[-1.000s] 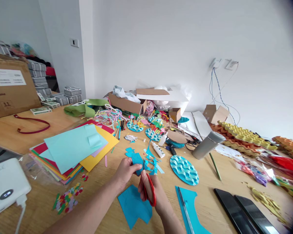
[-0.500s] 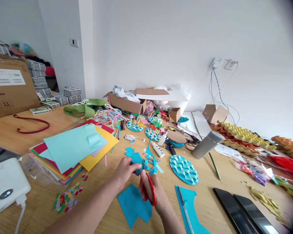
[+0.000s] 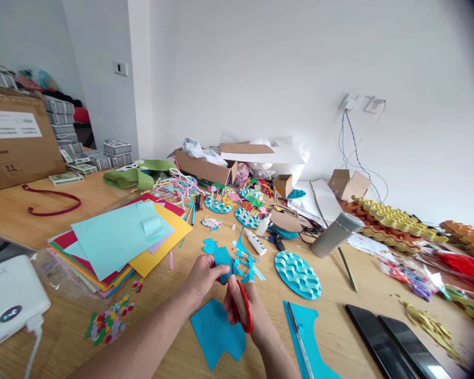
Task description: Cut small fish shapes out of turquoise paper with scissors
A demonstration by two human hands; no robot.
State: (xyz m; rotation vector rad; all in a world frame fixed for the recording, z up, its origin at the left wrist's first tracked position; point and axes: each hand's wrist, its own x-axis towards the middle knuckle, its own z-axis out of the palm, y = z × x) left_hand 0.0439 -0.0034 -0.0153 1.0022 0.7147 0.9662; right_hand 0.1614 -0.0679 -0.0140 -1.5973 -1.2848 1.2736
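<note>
Between thumb and fingers, my left hand (image 3: 205, 275) pinches a small piece of blue paper (image 3: 223, 260). My right hand (image 3: 245, 308) is closed round the red handles of a pair of scissors (image 3: 246, 311), whose blades meet the paper's right edge and are mostly hidden. Below both hands a larger blue sheet (image 3: 219, 331) with a notched edge lies on the table. Blue paper scraps (image 3: 245, 266) are scattered just beyond the held piece. To the right lies an oval disc (image 3: 298, 275) covered in wavy light-blue strips.
Coloured paper sheets (image 3: 118, 237) are stacked on the left, near a white power bank (image 3: 13, 302). A glue bottle (image 3: 256, 243) lies ahead. At right are a grey flask (image 3: 335, 235), a pen (image 3: 300, 339) on blue paper, and two phones (image 3: 379, 342).
Almost nothing differs. The blue paper has tilted very slightly in my left hand, and the scissors stay at its edge.
</note>
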